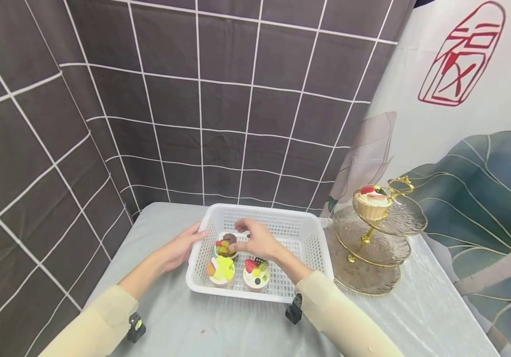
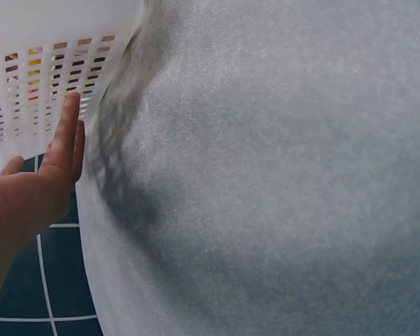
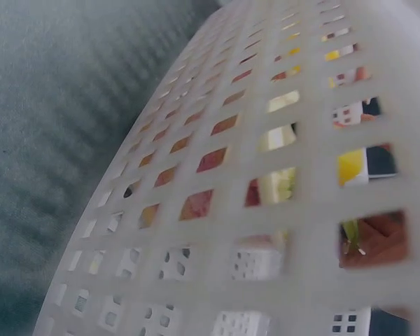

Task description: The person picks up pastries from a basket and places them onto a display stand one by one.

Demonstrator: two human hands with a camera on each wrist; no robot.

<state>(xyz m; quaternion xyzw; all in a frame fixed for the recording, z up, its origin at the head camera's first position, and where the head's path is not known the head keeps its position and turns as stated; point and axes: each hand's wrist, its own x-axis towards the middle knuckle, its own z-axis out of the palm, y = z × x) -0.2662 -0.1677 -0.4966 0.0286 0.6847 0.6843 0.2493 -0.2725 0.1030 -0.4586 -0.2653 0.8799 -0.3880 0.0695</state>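
A white perforated plastic basket stands on the table with three decorated cupcakes inside. One carries chocolate and fruit, one has a yellow-green topping, and one is topped with strawberry and kiwi. My right hand reaches into the basket beside the chocolate cupcake, thumb and fingers spread apart close to its top; whether they touch it is hard to see. My left hand rests with extended fingers against the basket's left side. The left wrist view shows that hand along the perforated wall.
To the right of the basket stands a three-tier glass stand with gold fittings. A cream cupcake sits on its top tier. Grey cloth covers the table, and a dark gridded curtain hangs behind.
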